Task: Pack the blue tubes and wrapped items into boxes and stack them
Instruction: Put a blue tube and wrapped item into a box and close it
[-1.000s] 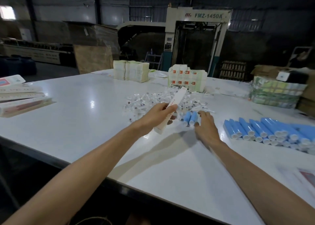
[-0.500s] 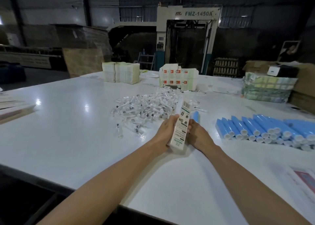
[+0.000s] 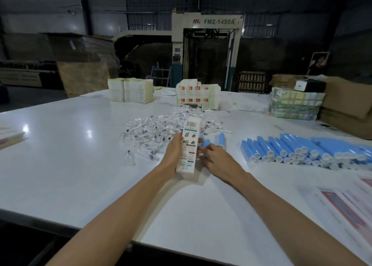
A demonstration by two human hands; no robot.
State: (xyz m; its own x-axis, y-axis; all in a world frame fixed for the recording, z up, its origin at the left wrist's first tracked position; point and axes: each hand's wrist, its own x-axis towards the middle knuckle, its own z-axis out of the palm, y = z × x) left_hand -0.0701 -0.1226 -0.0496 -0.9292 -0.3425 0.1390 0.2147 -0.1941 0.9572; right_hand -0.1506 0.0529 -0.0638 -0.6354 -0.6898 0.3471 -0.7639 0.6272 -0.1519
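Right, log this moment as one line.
left hand holds box | right hand beside box, grip unclear | blue tubes loose behind | wrapped items piled beyond

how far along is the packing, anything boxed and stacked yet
Done: a stack of boxes stands at the far side of the table, though whether they are filled is not visible. In hand: the left hand grips one box; the right hand is beside it, near loose blue tubes. Left: a large pile of blue tubes and a heap of wrapped items.
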